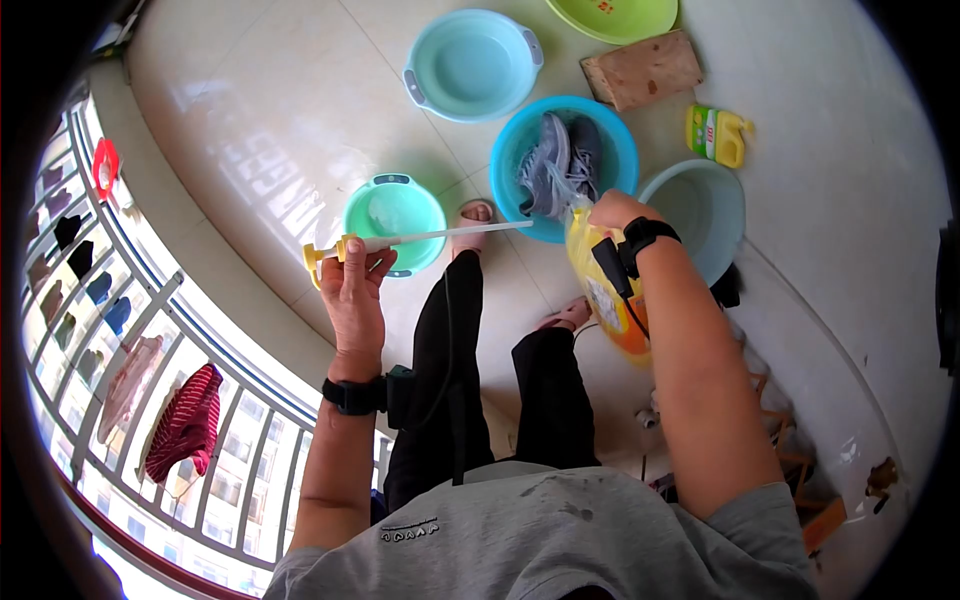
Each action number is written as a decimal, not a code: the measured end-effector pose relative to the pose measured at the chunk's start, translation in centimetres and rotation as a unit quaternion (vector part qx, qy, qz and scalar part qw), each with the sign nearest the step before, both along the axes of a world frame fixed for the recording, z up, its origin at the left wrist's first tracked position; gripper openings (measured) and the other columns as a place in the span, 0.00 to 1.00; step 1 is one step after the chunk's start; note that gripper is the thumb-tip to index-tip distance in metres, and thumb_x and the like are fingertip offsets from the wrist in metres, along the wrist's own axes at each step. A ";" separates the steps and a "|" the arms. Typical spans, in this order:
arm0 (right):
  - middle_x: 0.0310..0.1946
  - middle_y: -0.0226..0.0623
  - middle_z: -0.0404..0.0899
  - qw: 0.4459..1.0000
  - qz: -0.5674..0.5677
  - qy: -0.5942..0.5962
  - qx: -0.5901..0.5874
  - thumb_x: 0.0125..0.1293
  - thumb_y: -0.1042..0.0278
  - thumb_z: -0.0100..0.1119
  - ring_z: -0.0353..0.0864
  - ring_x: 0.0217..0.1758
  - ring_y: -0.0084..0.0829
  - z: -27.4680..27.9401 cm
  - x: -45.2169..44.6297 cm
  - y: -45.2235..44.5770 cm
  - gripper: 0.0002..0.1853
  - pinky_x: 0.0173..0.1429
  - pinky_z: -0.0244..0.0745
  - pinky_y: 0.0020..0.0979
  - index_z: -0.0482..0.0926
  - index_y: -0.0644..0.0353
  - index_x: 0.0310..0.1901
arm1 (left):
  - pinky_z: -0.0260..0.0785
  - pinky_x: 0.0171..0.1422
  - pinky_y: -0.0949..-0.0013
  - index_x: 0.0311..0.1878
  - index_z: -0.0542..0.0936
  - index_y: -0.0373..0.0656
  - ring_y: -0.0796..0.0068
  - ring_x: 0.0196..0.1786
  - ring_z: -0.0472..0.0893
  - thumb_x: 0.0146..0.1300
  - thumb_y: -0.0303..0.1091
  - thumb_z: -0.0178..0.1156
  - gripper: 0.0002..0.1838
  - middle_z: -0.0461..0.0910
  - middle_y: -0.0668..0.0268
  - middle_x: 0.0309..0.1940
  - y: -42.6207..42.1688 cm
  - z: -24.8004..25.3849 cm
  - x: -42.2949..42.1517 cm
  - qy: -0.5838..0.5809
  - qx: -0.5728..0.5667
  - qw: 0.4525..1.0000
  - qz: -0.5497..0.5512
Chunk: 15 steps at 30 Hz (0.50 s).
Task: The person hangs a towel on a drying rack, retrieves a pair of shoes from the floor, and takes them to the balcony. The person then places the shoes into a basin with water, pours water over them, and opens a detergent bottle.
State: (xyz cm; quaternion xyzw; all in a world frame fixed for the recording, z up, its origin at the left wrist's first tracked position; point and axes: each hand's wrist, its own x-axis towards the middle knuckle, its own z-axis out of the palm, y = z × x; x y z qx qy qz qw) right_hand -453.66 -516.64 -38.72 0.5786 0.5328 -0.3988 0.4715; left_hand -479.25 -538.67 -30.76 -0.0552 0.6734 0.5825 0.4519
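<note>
My left hand (354, 295) is closed on a yellow-headed pump dispenser (322, 263). Its long pale tube stretches rightward past the green basin to the rim of the blue basin (500, 185). In my right hand (615, 212) is a large yellow detergent bottle (592, 265), gripped near its top and tilted so that the neck reaches over that rim. Something clear shows at the mouth; whether it is liquid, I cannot tell. A pair of grey lace-up shoes (548, 168) rests inside the blue basin, close to the bottle's mouth.
A green basin (432, 205), a light blue basin (412, 70) and a pale basin (737, 215) stand around on the tiled floor. Farther off are a lime basin (640, 35), a brown block (645, 70) and a yellow jug (718, 137). Railings (165, 300) with hanging laundry line the left.
</note>
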 end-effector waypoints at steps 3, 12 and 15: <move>0.26 0.42 0.80 1.000 0.017 -0.008 0.010 0.54 0.67 0.51 0.79 0.22 0.31 0.6 -0.1 1.0 0.11 0.30 0.71 0.31 0.79 0.66 0.32 | 0.71 0.51 0.65 0.41 0.69 0.38 0.69 0.40 0.78 0.65 0.41 0.50 0.14 0.76 0.58 0.36 -0.1 0.1 -0.2 0.001 -0.002 1.000 0.002; 0.43 0.47 0.77 0.997 0.048 -0.057 0.007 0.52 0.60 0.59 0.77 0.47 0.39 1.1 5.0 2.8 0.20 0.51 0.67 0.37 0.77 0.66 0.44 | 0.71 0.51 0.65 0.41 0.69 0.38 0.69 0.40 0.78 0.65 0.40 0.50 0.14 0.76 0.58 0.36 -0.3 -0.2 -0.1 -0.001 -0.005 1.000 0.001; 0.44 0.45 0.77 0.996 0.031 -0.079 0.009 0.51 0.61 0.60 0.76 0.48 0.39 0.2 7.0 2.5 0.21 0.52 0.67 0.37 0.77 0.64 0.45 | 0.71 0.51 0.65 0.42 0.70 0.38 0.69 0.40 0.78 0.65 0.41 0.50 0.14 0.77 0.58 0.36 -0.1 -0.4 0.3 -0.011 -0.002 1.000 -0.001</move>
